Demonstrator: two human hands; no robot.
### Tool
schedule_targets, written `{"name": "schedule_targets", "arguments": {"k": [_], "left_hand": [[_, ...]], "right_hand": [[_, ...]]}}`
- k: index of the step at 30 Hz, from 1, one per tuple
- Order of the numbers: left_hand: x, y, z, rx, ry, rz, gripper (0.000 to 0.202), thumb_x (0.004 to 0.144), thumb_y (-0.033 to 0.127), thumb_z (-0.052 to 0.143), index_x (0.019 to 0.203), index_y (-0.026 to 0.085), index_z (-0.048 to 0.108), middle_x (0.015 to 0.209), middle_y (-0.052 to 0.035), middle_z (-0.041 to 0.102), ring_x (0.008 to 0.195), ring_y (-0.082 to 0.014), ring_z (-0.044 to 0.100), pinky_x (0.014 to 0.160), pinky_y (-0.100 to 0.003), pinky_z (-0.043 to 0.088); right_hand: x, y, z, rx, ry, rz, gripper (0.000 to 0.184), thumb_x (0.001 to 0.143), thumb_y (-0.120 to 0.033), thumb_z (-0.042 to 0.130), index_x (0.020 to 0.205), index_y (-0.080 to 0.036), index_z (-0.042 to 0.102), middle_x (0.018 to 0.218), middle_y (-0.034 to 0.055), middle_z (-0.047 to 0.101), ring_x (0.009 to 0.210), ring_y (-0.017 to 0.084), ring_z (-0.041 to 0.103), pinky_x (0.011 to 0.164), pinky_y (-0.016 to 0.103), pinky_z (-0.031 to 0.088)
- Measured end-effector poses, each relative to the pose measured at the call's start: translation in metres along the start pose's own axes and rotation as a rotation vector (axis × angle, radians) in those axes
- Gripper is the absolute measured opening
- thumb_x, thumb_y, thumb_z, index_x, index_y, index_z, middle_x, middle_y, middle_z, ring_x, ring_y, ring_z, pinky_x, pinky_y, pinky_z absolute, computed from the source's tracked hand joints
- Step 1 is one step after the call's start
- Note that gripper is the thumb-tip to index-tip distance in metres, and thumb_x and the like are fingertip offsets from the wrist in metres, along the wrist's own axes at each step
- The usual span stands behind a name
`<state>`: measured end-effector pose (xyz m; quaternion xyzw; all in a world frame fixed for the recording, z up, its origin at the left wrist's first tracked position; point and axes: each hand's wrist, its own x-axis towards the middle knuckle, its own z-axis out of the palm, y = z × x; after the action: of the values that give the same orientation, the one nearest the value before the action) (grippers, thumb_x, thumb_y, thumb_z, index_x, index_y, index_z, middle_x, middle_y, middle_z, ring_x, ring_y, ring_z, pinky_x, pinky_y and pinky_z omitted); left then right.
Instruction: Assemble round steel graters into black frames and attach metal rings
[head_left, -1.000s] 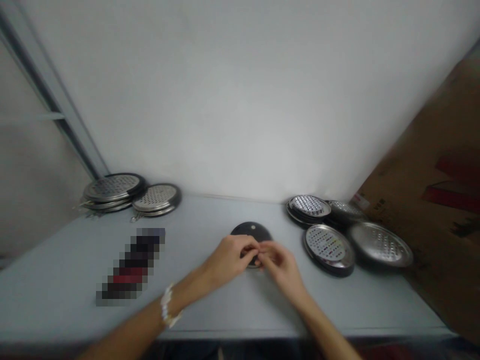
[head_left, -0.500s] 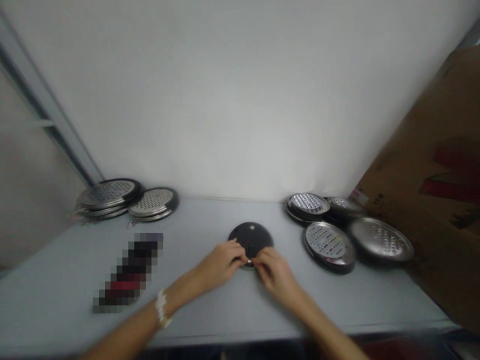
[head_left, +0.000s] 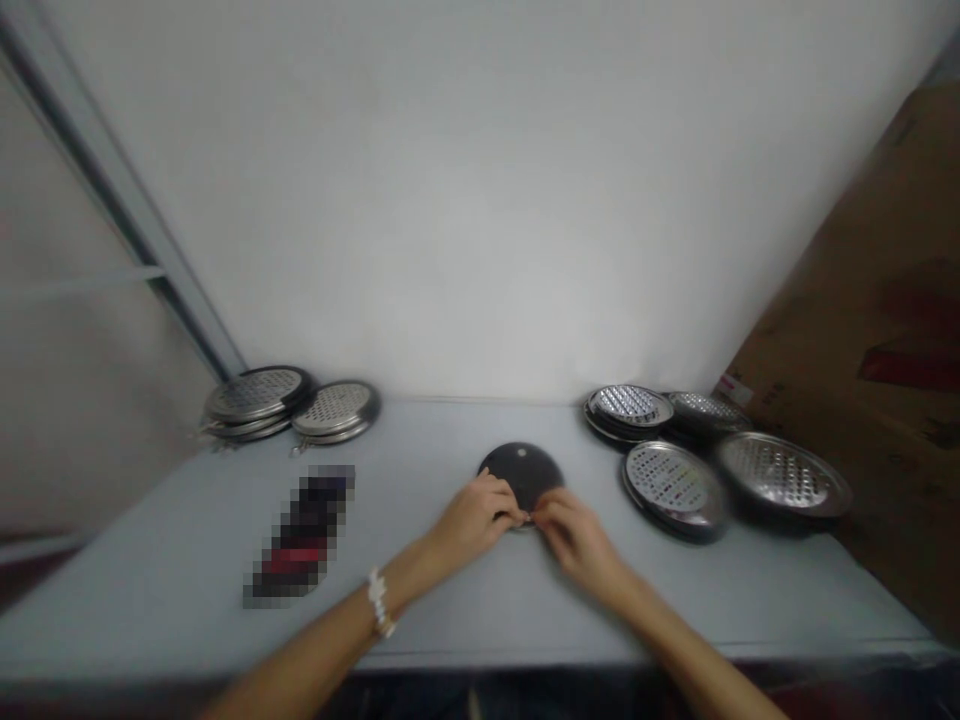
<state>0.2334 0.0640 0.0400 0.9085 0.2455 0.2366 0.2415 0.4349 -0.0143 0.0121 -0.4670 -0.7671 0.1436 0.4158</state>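
Dark disc (head_left: 523, 470) lies mid-bench (head_left: 450, 610), 12 o'clock from you. Your left hand (head_left: 472, 515) and right hand (head_left: 577, 530), drawn back since second ago, pinch together on its 6 o'clock rim; more disc uncovered.

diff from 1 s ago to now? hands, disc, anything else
Left hand and right hand drew back slightly toward the person, fingertips now meeting at the near rim of the dark disc, uncovering more of it. Grip too blurred to tell. Disc and perforated plates either side stayed put.
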Motion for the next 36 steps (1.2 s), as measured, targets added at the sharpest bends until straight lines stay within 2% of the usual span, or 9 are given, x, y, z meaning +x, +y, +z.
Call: {"name": "schedule_targets", "arguments": {"k": [3, 6, 10, 13, 16, 20, 26, 31, 36], "left_hand": [[-0.002, 0.008, 0.006, 0.064, 0.023, -0.004, 0.005, 0.089, 0.025, 0.072, 0.092, 0.022, 0.074, 0.094, -0.0038, 0.072, 0.098, -0.0230, 0.064, 0.115, -0.051, 0.033], [-0.006, 0.015, 0.012, 0.197, 0.024, 0.011, 0.052, 0.076, 0.041, 0.085, 0.120, 0.021, 0.065, 0.120, -0.0102, 0.065, 0.118, -0.0310, 0.057, 0.116, -0.058, 0.032], [-0.007, 0.020, 0.012, 0.315, 0.029, 0.054, 0.043, 0.092, 0.023, 0.066, 0.134, 0.020, 0.057, 0.133, -0.0143, 0.063, 0.126, -0.0311, 0.056, 0.114, -0.053, 0.039], [-0.008, 0.018, -0.001, 0.241, 0.044, 0.069, 0.043, 0.095, 0.018, 0.058, 0.138, 0.021, 0.057, 0.134, -0.0147, 0.065, 0.125, -0.0310, 0.060, 0.109, -0.049, 0.045], [-0.012, 0.005, -0.030, 0.000, 0.249, -0.110, 0.038, 0.094, 0.021, 0.062, 0.132, 0.024, 0.063, 0.129, -0.0121, 0.070, 0.117, -0.0289, 0.067, 0.105, -0.044, 0.049], [-0.026, -0.034, -0.091, -0.589, 0.745, -0.572, 0.035, 0.072, 0.015, 0.085, 0.104, 0.019, 0.072, 0.105, -0.0079, 0.078, 0.096, -0.0251, 0.074, 0.089, -0.033, 0.058], [-0.064, -0.097, -0.177, -0.683, 1.082, -0.841, 0.029, 0.080, 0.007, 0.076, 0.102, 0.016, 0.058, 0.079, -0.0011, 0.073, 0.063, -0.0139, 0.071, 0.062, -0.025, 0.061], [-0.074, -0.118, -0.192, -0.714, 1.133, -0.918, 0.020, 0.082, 0.002, 0.073, 0.088, 0.016, 0.059, 0.074, -0.0005, 0.070, 0.066, -0.0129, 0.072, 0.067, -0.022, 0.062], [-0.074, -0.128, -0.181, -0.577, 1.172, -0.941, 0.055, 0.077, 0.009, 0.082, 0.117, 0.017, 0.044, 0.070, 0.0041, 0.067, 0.047, -0.0106, 0.063, 0.048, -0.019, 0.053]], "right_hand": [[-0.005, 0.000, -0.002, 0.014, 0.044, -0.012, 0.019, 0.099, -0.011, 0.046, 0.092, -0.021, 0.061, 0.092, 0.0059, 0.064, 0.084, 0.020, 0.062, 0.077, 0.031, 0.052], [-0.004, -0.009, 0.000, 0.048, 0.160, 0.007, 0.018, 0.099, -0.012, 0.046, 0.092, -0.022, 0.058, 0.089, 0.0052, 0.064, 0.083, 0.020, 0.063, 0.076, 0.031, 0.053], [0.004, -0.046, 0.013, 0.095, 0.280, -0.050, 0.021, 0.096, -0.008, 0.046, 0.089, -0.024, 0.057, 0.090, 0.0053, 0.064, 0.086, 0.021, 0.063, 0.076, 0.033, 0.054], [0.006, -0.076, 0.024, 0.059, 0.271, -0.165, 0.032, 0.091, -0.003, 0.044, 0.100, -0.028, 0.062, 0.099, 0.0077, 0.066, 0.097, 0.025, 0.064, 0.083, 0.040, 0.056], [-0.003, -0.085, 0.023, -0.052, 0.213, -0.218, 0.052, 0.087, -0.003, 0.050, 0.129, -0.033, 0.058, 0.132, 0.0128, 0.060, 0.130, 0.034, 0.053, 0.097, 0.055, 0.055], [-0.032, -0.056, 0.005, -0.212, 0.167, -0.191, 0.057, 0.087, -0.007, 0.055, 0.138, -0.034, 0.054, 0.142, 0.0137, 0.055, 0.135, 0.037, 0.050, 0.100, 0.059, 0.055], [-0.067, 0.001, -0.020, -0.340, 0.247, -0.056, 0.022, 0.095, -0.022, 0.054, 0.113, -0.028, 0.065, 0.123, 0.0162, 0.063, 0.105, 0.031, 0.068, 0.082, 0.046, 0.064], [-0.067, 0.008, -0.016, -0.354, 0.241, -0.009, 0.016, 0.097, -0.029, 0.053, 0.107, -0.028, 0.065, 0.119, 0.0156, 0.064, 0.102, 0.030, 0.069, 0.082, 0.044, 0.064], [-0.069, 0.007, -0.011, -0.365, 0.169, -0.018, 0.016, 0.098, -0.026, 0.051, 0.106, -0.028, 0.065, 0.117, 0.0148, 0.066, 0.101, 0.028, 0.070, 0.082, 0.041, 0.064]]}}
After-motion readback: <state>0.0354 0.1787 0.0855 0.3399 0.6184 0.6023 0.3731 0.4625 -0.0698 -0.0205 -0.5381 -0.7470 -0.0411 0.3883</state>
